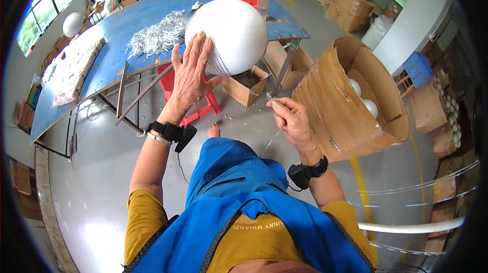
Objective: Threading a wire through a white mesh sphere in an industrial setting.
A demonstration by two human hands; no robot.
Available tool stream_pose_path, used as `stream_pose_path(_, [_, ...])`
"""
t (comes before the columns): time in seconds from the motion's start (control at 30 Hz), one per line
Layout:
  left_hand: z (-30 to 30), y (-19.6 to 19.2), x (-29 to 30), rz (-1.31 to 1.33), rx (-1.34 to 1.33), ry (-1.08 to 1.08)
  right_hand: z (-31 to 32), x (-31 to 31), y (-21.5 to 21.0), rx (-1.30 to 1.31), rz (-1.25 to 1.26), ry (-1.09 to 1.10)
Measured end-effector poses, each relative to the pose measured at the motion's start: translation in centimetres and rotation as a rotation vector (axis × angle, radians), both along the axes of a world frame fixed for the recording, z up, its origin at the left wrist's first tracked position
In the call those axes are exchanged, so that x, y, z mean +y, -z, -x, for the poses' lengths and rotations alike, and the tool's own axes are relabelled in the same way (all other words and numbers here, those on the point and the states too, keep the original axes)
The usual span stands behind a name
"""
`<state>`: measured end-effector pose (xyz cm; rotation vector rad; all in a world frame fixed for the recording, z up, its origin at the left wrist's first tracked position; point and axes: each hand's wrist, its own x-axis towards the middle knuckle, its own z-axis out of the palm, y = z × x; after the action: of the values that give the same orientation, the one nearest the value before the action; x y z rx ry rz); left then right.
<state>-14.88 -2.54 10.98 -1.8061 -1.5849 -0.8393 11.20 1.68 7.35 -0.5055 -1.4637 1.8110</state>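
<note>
Head view shows us the white ball [239,26] at the near edge of the blue table [114,16], beside a pile of silvery strands [161,33]; how it is held up there we can't make out. Our left hand [192,74] lies spread on its left side, thumb wide of the fingers — steadying it, we judge, rather than gripping. Our right hand [292,120], well apart from the ball, pinches a shiny bit [270,97] between thumb and forefinger, probably the end of a strand, though it is too small to be sure. The step in hand seems to be laying dotted rows [217,62] onto the ball; the next move calls for bringing the pinched end to those rows while the left palm keeps the ball from turning. Being round, the ball has no long axis — its dotted patch faces down and toward us, near our left thumb.
</note>
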Motion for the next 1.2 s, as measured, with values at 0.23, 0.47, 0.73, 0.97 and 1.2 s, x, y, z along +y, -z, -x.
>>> stream_pose_path(0.23, [2.5, -2.2, 0.6, -0.114, -0.203, 0.245, 1.1, -1.2, -1.0, -0.067, -0.070, 0.044])
stream_pose_path(0.47, [3.4, -1.9, 0.7, -0.193, -0.395, 0.357, 0.3, -2.2, -3.4, -0.218, -0.230, -0.190])
stream_pose_path(0.73, [4.8, -2.7, 2.7, -0.106, -0.687, 0.252, 3.4, -2.5, -5.4, -0.145, -0.257, -0.104])
stream_pose_path(0.97, [6.3, -4.1, 3.7, -0.144, -0.835, 0.240, 6.6, -0.9, -3.6, -0.086, -0.256, -0.048])
stream_pose_path(1.2, [4.8, -3.4, 2.5, 0.043, -0.644, 0.239, 8.4, -0.2, -2.0, 0.036, -0.192, 0.094])
